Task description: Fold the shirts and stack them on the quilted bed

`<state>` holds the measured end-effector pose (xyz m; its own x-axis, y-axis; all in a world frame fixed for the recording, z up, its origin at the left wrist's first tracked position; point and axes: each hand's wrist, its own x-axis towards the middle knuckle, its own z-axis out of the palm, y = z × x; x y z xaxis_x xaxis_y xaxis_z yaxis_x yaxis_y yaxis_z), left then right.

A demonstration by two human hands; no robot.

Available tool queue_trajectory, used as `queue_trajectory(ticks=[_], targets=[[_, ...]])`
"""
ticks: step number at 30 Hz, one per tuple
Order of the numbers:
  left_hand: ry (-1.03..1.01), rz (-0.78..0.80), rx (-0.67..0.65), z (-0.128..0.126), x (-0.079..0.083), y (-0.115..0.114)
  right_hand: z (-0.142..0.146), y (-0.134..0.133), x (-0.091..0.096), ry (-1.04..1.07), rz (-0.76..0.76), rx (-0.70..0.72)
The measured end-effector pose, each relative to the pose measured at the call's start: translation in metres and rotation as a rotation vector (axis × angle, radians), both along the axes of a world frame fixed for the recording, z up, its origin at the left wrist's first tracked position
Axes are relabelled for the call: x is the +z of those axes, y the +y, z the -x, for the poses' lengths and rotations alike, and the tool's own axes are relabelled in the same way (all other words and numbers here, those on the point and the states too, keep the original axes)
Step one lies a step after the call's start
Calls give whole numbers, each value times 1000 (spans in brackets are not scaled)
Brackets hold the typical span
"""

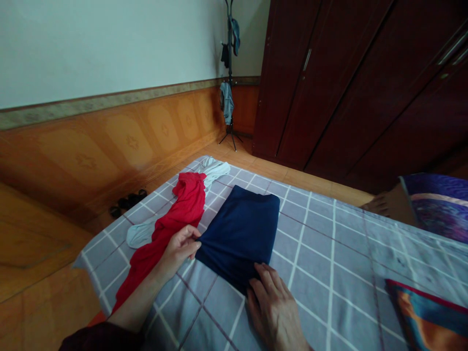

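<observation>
A folded navy-blue garment (243, 229) lies on the grey checked bed sheet (314, 273); its exact kind does not show. My left hand (183, 246) pinches the garment's left edge between thumb and fingers, pulling small creases into the cloth. At the near right corner, my right hand (272, 302) has its fingers bent over the hem, with the thumb partly hidden at the edge. Just left of the garment, a crumpled red garment (186, 202) runs past my left forearm. Pale light-blue cloth (215, 168) shows beyond and beneath the red one.
A colourful fabric piece (435, 312) lies at the right front of the bed. A cardboard box (397, 204) and purple bedding (438, 204) are at the far right. Beyond the bed stand a coat rack (230, 63) and dark wardrobe (314, 87). Black shoes (127, 201) lie on the floor.
</observation>
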<state>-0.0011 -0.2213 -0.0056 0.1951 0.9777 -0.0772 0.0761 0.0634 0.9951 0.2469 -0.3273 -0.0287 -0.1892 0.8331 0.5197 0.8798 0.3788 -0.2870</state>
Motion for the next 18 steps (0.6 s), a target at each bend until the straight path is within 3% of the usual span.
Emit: queue_trajectory(ticks=[11, 18], targets=[[20, 53, -228, 11, -1, 0, -1, 0, 1, -1, 8, 17], [105, -1, -133, 5, -3, 4, -1, 0, 2, 2, 0, 16]])
